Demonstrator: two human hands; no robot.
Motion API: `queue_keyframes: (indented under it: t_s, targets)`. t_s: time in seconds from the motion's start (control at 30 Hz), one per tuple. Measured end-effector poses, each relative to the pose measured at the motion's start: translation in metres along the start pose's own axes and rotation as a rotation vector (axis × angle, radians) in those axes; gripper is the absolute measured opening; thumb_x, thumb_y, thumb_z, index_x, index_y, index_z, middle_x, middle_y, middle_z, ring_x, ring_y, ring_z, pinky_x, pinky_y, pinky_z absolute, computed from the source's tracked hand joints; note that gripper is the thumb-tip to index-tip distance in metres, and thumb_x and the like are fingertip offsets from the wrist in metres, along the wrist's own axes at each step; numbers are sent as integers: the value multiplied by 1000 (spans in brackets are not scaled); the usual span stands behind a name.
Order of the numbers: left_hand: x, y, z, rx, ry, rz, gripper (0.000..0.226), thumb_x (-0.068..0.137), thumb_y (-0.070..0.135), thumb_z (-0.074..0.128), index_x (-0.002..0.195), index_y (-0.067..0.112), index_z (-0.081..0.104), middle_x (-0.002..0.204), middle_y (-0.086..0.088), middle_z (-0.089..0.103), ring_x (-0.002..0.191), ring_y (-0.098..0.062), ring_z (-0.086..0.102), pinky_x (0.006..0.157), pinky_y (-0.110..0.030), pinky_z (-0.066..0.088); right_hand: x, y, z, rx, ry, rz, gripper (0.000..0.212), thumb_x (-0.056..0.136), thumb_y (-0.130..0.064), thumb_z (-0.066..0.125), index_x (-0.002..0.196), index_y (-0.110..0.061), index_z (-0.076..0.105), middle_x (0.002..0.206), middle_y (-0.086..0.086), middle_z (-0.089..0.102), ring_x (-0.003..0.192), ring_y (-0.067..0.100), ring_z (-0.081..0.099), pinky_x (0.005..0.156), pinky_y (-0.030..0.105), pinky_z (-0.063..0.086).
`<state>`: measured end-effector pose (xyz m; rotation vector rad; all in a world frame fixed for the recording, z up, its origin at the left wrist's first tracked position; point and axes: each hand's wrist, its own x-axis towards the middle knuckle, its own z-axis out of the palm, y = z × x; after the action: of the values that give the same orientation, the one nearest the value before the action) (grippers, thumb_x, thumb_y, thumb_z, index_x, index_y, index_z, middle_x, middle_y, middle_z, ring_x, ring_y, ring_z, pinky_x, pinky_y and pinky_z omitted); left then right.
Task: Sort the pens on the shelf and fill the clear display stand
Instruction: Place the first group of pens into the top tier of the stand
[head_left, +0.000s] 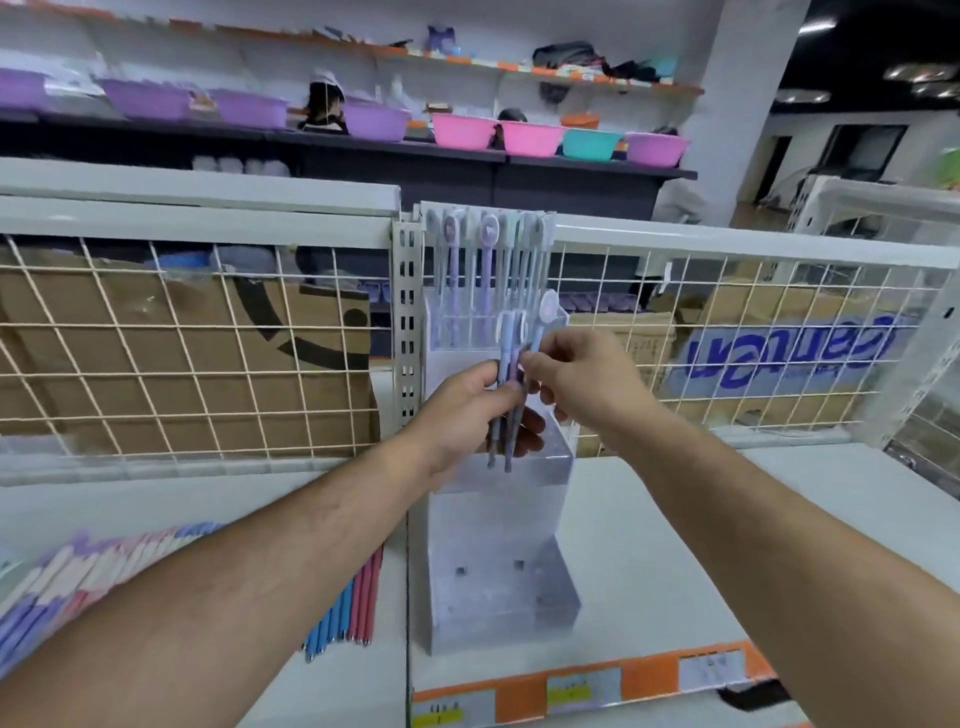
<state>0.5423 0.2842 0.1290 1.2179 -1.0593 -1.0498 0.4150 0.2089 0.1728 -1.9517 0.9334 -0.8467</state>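
Shelf: white shop shelf (623, 582) with a wire mesh back; loose pens (93, 566) lie heaped near its left edge.
Stand: clear display stand (498, 545) sits mid-shelf, and its back row already holds upright pens (485, 260).
Left hand: my left hand (462, 410) curls round a small bundle of pens (505, 348) above the stand.
Right hand: my right hand (582, 374) has thumb and forefinger pinched on one pen (541, 325) from that bundle.
Handling: I judge them light, stiff and slick, top-heavy with round toppers; best held mid-barrel.
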Motion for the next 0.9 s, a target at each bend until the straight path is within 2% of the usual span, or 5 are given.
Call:
queue_keyframes:
  t_s: [0.2, 0.37, 0.57, 0.73, 0.9]
  targets:
    - [27, -6, 15, -56, 160, 10, 18, 105, 15, 44, 104, 15, 62, 75, -10, 68, 68, -28, 65, 66, -38, 56, 46, -5, -46, 33, 33, -65, 20, 100, -18, 61, 89, -2, 63, 77, 9, 66, 52, 7, 61, 45, 25, 46]
    - [33, -14, 13, -97, 263, 41, 22, 106, 17, 42, 108, 14, 64, 75, -9, 61, 67, -26, 58, 71, -42, 53, 83, -15, -71, 136, 110, -142, 26, 99, -17, 62, 73, -15, 57, 65, 3, 61, 53, 15, 58, 49, 29, 48]
    - [32, -17, 11, -101, 248, 41, 24, 106, 18, 42, 115, 12, 64, 78, -10, 61, 71, -26, 59, 78, -46, 54, 108, -21, -69, 37, 134, -222, 23, 100, -23, 59, 77, -19, 59, 74, 5, 61, 57, 15, 54, 50, 29, 47]
    - [31, -16, 10, -80, 229, 31, 23, 105, 19, 44, 112, 12, 64, 80, -12, 62, 75, -32, 61, 75, -41, 55, 117, -21, -58, -76, 127, -253, 20, 97, -25, 61, 83, -12, 66, 76, 6, 65, 67, 26, 61, 70, 48, 60]
    - [30, -17, 6, -84, 200, 23, 22, 104, 13, 44, 110, 11, 66, 82, -13, 63, 77, -32, 62, 77, -41, 55, 117, -11, -53, -219, 65, -208, 23, 93, -25, 68, 78, -7, 68, 75, 11, 71, 78, 33, 72, 72, 52, 61]
